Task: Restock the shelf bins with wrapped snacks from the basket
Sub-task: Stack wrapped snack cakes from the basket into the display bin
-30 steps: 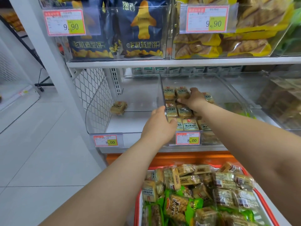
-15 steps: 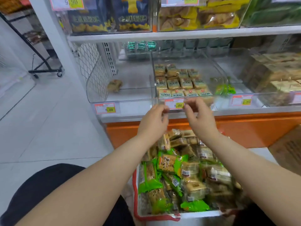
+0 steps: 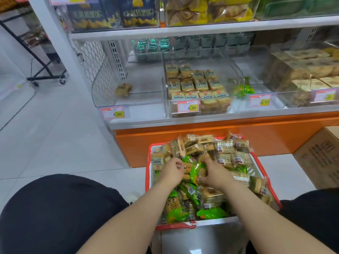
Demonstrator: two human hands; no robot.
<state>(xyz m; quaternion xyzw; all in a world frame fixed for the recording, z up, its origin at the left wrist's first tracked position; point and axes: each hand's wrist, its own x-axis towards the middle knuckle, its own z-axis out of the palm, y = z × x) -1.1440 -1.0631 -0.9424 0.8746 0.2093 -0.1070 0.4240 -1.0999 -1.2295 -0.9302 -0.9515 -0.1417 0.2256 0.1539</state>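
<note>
A red-rimmed white basket [image 3: 175, 226] sits on the floor between my knees, heaped with wrapped snacks [image 3: 224, 158] in clear and green wrappers. Both my hands are down in the heap. My left hand [image 3: 171, 174] has its fingers curled and pinches the wrapper of a brown snack [image 3: 186, 170]. My right hand [image 3: 213, 173] curls thumb and fingers round another wrapped snack [image 3: 202, 172]. Above, the middle clear shelf bin [image 3: 233, 70] holds neat rows of yellow wrapped snacks [image 3: 197, 85]. The left bin [image 3: 146, 99] holds one lone snack [image 3: 123, 89].
A third bin to the right holds two green packets [image 3: 245, 88]; beyond it is a bin of pale boxed snacks [image 3: 302, 70]. A cardboard box [image 3: 319, 156] stands on the floor at right. An orange shelf base [image 3: 201, 132] is just behind the basket. A wheeled black rack [image 3: 45, 74] stands far left.
Both hands have come down from the middle bin's front edge into the basket and closed on snacks. My view has dropped, so my knees and the whole basket show.
</note>
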